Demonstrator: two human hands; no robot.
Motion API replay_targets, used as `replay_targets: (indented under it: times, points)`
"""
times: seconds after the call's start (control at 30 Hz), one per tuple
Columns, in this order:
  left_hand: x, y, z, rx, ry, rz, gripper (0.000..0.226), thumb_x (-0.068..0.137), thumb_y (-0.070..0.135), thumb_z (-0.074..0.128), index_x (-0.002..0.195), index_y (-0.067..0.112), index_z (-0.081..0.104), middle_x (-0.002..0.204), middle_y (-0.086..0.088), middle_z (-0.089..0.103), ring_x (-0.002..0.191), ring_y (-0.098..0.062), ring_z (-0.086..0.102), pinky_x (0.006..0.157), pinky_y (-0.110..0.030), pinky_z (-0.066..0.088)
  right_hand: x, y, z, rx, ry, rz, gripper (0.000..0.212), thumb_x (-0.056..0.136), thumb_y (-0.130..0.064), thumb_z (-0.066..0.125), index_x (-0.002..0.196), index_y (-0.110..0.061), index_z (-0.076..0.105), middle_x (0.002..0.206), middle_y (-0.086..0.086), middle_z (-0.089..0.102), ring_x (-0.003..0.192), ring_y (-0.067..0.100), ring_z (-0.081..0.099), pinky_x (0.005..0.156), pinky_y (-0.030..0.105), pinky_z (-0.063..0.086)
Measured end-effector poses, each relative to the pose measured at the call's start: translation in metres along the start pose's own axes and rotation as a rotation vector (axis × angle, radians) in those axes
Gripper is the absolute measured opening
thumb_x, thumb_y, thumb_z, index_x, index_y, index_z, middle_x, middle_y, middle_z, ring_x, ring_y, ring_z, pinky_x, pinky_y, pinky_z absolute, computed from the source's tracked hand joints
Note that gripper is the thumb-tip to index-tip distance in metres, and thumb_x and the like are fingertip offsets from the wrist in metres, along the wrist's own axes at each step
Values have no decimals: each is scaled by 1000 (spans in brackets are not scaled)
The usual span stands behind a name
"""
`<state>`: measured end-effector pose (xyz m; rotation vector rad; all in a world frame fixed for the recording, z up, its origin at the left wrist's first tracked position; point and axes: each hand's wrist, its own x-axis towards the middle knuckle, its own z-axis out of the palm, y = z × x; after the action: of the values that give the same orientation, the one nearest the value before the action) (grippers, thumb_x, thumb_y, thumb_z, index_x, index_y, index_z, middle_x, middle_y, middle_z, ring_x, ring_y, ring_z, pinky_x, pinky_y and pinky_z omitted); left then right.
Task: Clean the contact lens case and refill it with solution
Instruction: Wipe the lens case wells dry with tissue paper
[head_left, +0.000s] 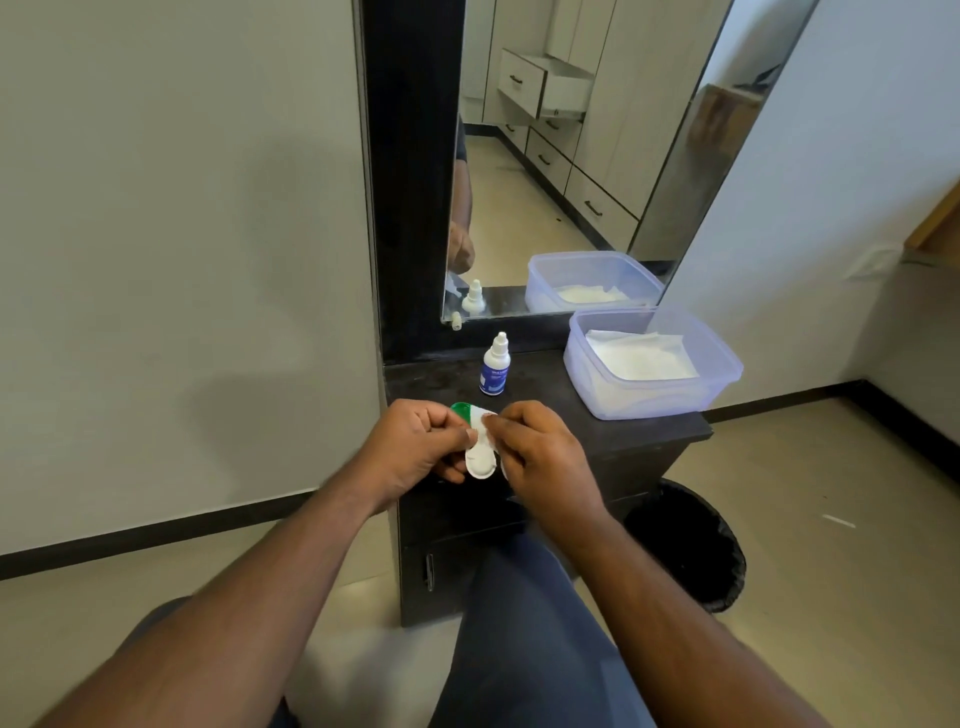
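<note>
the solution bottle (495, 368) carries a blue label, but its print is too small to read.

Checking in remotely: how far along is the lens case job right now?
Cleaning stage. The left hand holds the lens case, white well facing up, green part at the far end. The right hand pinches a white tissue against it, so wiping is in hand. The solution bottle stands capped on the cabinet, so refilling looks not yet started.
</note>
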<state>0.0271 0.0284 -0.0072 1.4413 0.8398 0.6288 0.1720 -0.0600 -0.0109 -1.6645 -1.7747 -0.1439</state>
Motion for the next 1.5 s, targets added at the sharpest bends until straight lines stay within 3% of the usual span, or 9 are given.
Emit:
replay_targets:
  times: [0.17, 0.27, 0.4, 0.53, 0.67, 0.87, 1.2, 1.33, 1.5]
  points:
    - [-2, 1, -1, 6, -1, 4, 17, 84, -1, 65, 89, -17, 64, 80, -29, 67, 61, -24, 65, 52, -23, 56, 5, -1, -1, -85, -68, -109, 20, 84, -15, 68, 103, -6, 70, 100, 8, 63, 87, 20, 59, 69, 30, 55]
    - [-2, 2, 0, -5, 20, 11, 14, 83, -4, 66, 88, -17, 65, 82, -30, 68, 63, -25, 66, 54, -23, 57, 6, -1, -1, 25, 30, 57, 19, 85, -11, 67, 102, -5, 72, 97, 7, 63, 86, 16, 59, 73, 29, 55]
    - [-5, 3, 1, -6, 12, 21, 17, 84, -4, 65, 91, -19, 64, 86, -31, 68, 69, -28, 67, 57, -25, 58, 6, -7, 6, 51, -14, -36, 16, 83, -8, 69, 99, -5, 72, 98, 8, 63, 90, 17, 58, 79, 25, 50]
    - [-4, 2, -1, -38, 37, 1, 14, 82, -4, 66, 86, -18, 63, 82, -28, 68, 65, -25, 67, 58, -25, 58, 8, -1, 1, 83, 44, 93, 20, 85, -8, 67, 105, -5, 71, 101, 7, 63, 94, 16, 59, 82, 27, 52]
    - [-2, 2, 0, -63, 39, -16, 6, 81, -7, 65, 80, -13, 63, 75, -24, 67, 66, -27, 67, 58, -27, 59, 2, -2, 1, 52, -8, -17, 18, 80, -4, 72, 99, -3, 72, 98, 10, 63, 90, 20, 61, 78, 25, 51]
    - [-4, 3, -3, -133, 58, -24, 11, 83, -3, 66, 87, -13, 66, 88, -28, 67, 72, -30, 68, 63, -29, 60, -5, 0, 2, 7, -64, -76, 22, 77, -2, 74, 99, -7, 73, 96, 8, 65, 87, 19, 60, 77, 21, 48]
    - [-3, 4, -3, -128, 80, -33, 11, 82, -5, 66, 86, -15, 64, 80, -27, 65, 61, -23, 66, 58, -29, 60, -2, -3, -1, 48, -40, 62, 18, 84, -9, 68, 101, -7, 73, 95, 6, 65, 87, 16, 59, 75, 21, 47]
    - [-4, 4, -3, -120, 70, -27, 8, 83, -4, 66, 85, -11, 66, 83, -26, 67, 63, -25, 67, 58, -29, 60, -3, -4, -2, 39, -106, -24, 19, 85, -10, 66, 103, -8, 72, 96, 5, 64, 88, 14, 57, 75, 20, 47]
    - [-2, 2, -3, -158, 92, -26, 8, 82, -5, 67, 84, -12, 65, 75, -17, 70, 63, -25, 68, 59, -31, 60, -1, 7, -1, 68, 45, 157, 19, 87, -10, 66, 104, -9, 73, 94, 3, 65, 88, 13, 59, 77, 23, 50]
